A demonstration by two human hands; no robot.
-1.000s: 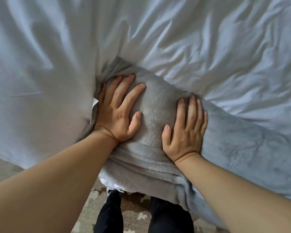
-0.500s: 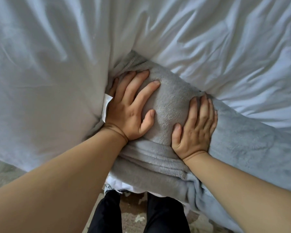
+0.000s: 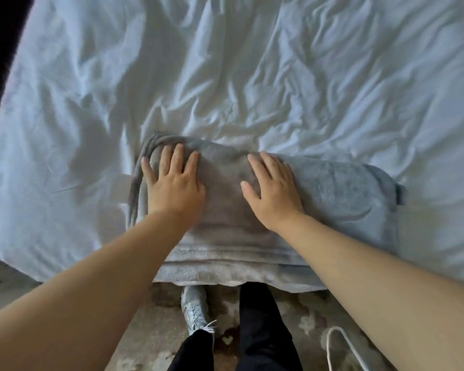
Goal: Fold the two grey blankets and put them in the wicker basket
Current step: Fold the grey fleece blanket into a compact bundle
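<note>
Where it bulged half a second ago, the grey blanket [image 3: 340, 194] now lies flatter, folded, at the near edge of the white sheet [image 3: 225, 76]. Left hand [image 3: 173, 183], right hand [image 3: 272, 191]: fingers straight, pressing its top, gripping nothing (basket unseen). Fold judged nearly done.

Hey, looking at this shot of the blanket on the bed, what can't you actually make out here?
- The wicker basket: nowhere in the head view; it lies outside the frame.
- The grey blanket: a layered stack, and I cannot tell whether it is one blanket or two.
- Its surface under the left hand and right hand: covered by palms and forearms.
- The white cord: cut off by the bottom edge.
- Top left corner: too dark.
</note>
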